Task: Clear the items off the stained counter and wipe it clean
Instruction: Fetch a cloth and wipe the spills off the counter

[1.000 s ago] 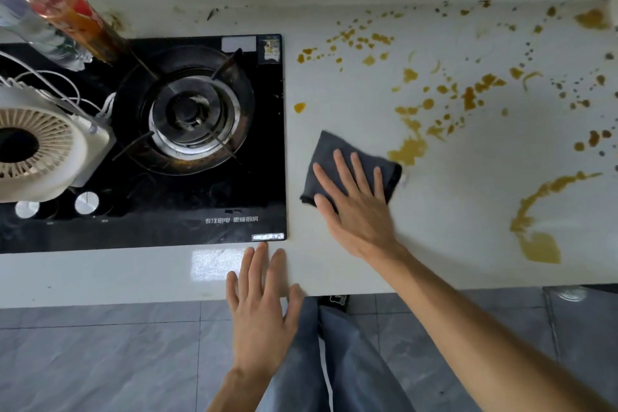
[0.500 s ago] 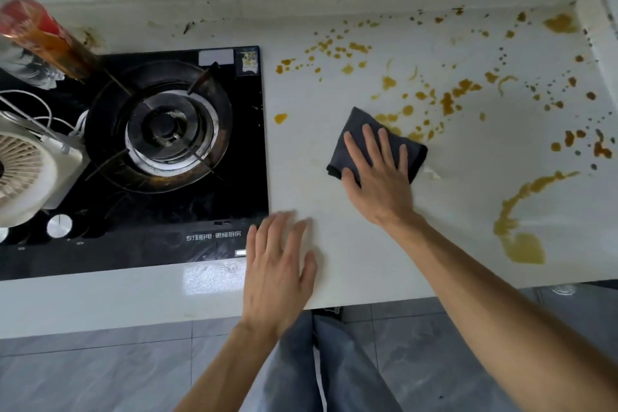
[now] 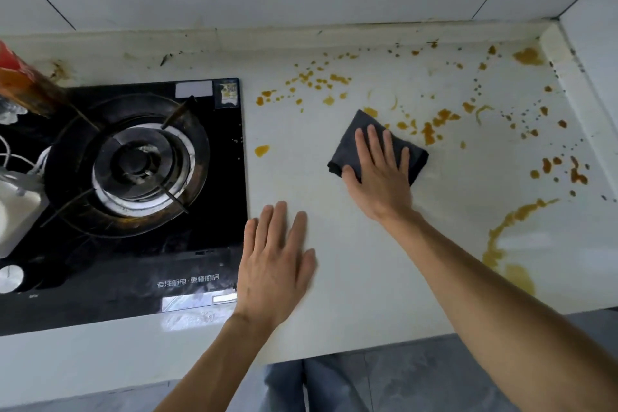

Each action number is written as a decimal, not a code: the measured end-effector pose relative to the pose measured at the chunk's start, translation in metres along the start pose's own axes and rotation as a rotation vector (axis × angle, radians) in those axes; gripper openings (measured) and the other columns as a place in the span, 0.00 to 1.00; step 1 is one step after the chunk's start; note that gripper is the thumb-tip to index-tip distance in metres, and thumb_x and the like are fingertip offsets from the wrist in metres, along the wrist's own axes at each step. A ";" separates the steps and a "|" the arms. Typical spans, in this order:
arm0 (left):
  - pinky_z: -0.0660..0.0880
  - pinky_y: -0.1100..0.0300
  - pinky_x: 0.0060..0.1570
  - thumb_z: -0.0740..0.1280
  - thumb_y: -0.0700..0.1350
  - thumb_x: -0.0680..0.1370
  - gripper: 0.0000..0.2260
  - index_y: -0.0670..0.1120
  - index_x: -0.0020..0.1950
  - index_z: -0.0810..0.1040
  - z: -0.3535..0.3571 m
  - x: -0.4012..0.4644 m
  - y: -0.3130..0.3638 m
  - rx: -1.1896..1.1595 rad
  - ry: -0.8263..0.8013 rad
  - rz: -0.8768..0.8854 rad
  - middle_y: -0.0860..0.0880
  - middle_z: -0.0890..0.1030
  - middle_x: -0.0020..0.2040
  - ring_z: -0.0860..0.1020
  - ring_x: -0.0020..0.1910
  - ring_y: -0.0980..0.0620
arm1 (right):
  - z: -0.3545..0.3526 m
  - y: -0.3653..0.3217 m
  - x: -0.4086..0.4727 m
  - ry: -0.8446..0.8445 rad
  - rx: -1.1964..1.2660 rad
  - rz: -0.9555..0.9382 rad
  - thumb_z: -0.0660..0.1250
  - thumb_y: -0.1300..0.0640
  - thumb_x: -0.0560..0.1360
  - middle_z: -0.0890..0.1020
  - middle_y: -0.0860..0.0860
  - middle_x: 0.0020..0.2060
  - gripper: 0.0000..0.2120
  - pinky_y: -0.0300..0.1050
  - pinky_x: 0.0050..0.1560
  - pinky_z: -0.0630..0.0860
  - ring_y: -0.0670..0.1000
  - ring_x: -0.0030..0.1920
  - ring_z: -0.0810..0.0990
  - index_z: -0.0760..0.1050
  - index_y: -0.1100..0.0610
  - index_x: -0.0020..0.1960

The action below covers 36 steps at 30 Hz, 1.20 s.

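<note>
A white counter (image 3: 351, 278) carries many orange-brown stains (image 3: 441, 120) toward its back and right, plus a long streak (image 3: 501, 244) near the front right. A folded dark grey cloth (image 3: 364, 140) lies flat on the counter beside the splatter. My right hand (image 3: 381, 174) presses down on the cloth with fingers spread. My left hand (image 3: 274, 264) rests flat on the bare counter near the front edge, holding nothing.
A black gas stove (image 3: 133, 184) fills the left side. A white fan (image 3: 13, 211) with cables and a red-capped bottle (image 3: 20, 84) sit at the far left. A tiled wall runs behind, and a raised ledge (image 3: 575, 94) bounds the right.
My right hand has slid the cloth away from me and to the right, over the nearest stains. My left hand has moved up from the counter's edge onto the counter.
</note>
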<state>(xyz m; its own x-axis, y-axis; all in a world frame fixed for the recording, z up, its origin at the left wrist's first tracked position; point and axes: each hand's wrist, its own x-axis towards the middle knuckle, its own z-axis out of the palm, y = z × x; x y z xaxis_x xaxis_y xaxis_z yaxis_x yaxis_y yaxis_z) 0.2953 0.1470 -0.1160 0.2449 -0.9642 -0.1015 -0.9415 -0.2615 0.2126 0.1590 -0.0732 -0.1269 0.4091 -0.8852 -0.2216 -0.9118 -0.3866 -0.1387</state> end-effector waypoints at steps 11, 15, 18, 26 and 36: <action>0.53 0.40 0.84 0.59 0.57 0.84 0.27 0.49 0.82 0.67 0.014 -0.001 -0.005 -0.028 0.039 -0.003 0.41 0.63 0.83 0.59 0.83 0.38 | 0.020 0.039 -0.061 0.036 -0.104 -0.188 0.51 0.37 0.80 0.47 0.45 0.83 0.35 0.64 0.80 0.50 0.51 0.83 0.44 0.45 0.43 0.84; 0.53 0.40 0.84 0.59 0.58 0.84 0.27 0.49 0.82 0.66 0.017 -0.001 -0.004 -0.019 0.040 -0.009 0.41 0.63 0.83 0.58 0.84 0.39 | 0.006 0.020 -0.007 0.023 -0.061 -0.087 0.46 0.37 0.80 0.45 0.47 0.83 0.34 0.65 0.80 0.46 0.53 0.83 0.43 0.43 0.43 0.83; 0.54 0.40 0.83 0.59 0.58 0.83 0.27 0.50 0.81 0.67 0.018 0.000 -0.004 -0.032 0.048 -0.023 0.42 0.63 0.83 0.58 0.84 0.40 | 0.004 -0.018 0.019 0.006 -0.013 -0.098 0.45 0.38 0.81 0.42 0.47 0.83 0.33 0.66 0.80 0.42 0.53 0.83 0.39 0.41 0.42 0.83; 0.51 0.45 0.85 0.63 0.59 0.81 0.26 0.52 0.79 0.72 0.018 0.001 -0.002 -0.064 0.109 -0.049 0.46 0.66 0.82 0.61 0.84 0.42 | 0.022 -0.034 -0.018 0.037 -0.081 -0.574 0.52 0.40 0.82 0.50 0.48 0.83 0.30 0.68 0.78 0.51 0.57 0.83 0.46 0.51 0.40 0.82; 0.56 0.43 0.84 0.66 0.59 0.80 0.27 0.54 0.79 0.72 0.020 0.000 -0.001 -0.101 0.109 -0.094 0.45 0.62 0.84 0.60 0.85 0.43 | 0.015 -0.110 0.066 -0.018 -0.087 -0.709 0.47 0.38 0.82 0.48 0.46 0.83 0.30 0.67 0.79 0.46 0.54 0.83 0.43 0.46 0.40 0.83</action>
<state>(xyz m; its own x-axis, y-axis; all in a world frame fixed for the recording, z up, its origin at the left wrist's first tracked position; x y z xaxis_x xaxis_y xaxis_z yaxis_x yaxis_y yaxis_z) 0.2917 0.1477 -0.1352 0.3595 -0.9329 -0.0206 -0.8866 -0.3484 0.3043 0.2873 -0.0851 -0.1411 0.9044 -0.4088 -0.1226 -0.4252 -0.8875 -0.1776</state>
